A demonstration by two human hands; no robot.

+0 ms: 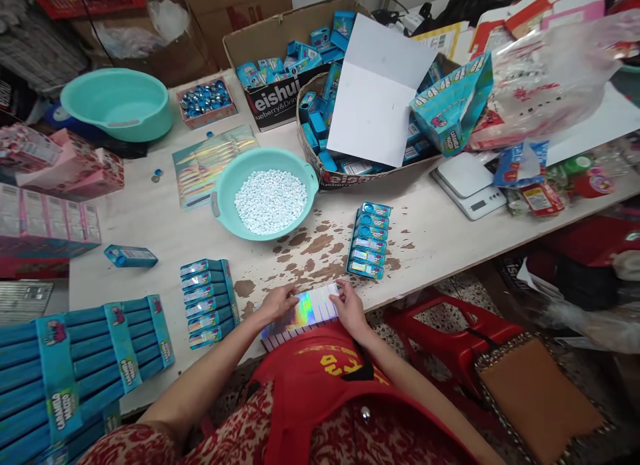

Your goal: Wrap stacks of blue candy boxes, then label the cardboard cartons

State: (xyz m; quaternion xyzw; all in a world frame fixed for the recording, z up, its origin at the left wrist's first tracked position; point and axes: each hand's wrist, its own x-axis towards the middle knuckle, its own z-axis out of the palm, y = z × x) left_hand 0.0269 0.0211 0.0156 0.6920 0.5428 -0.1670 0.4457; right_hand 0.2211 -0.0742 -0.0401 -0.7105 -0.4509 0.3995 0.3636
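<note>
A shiny holographic sticker sheet (311,308), marked with pale strips, lies at the table's front edge against the red apron. My left hand (277,304) pinches its left part, fingers closed. At the sheet's right end my right hand (350,308) grips the edge between thumb and fingers. Just beyond the right hand stands a row of small blue boxes (370,242) in a tray. Another tray of blue boxes (207,304) lies left of my left hand. A teal basin (217,193) full of small white candies (270,202) sits farther back.
Stacked blue packs (75,365) fill the front left; a single blue box (131,256) lies behind them. More holographic sheets (215,162) rest beside the basin. Cartons of blue boxes (313,118) stand at the back, a scale (470,185) to the right. A red stool (450,332) is below.
</note>
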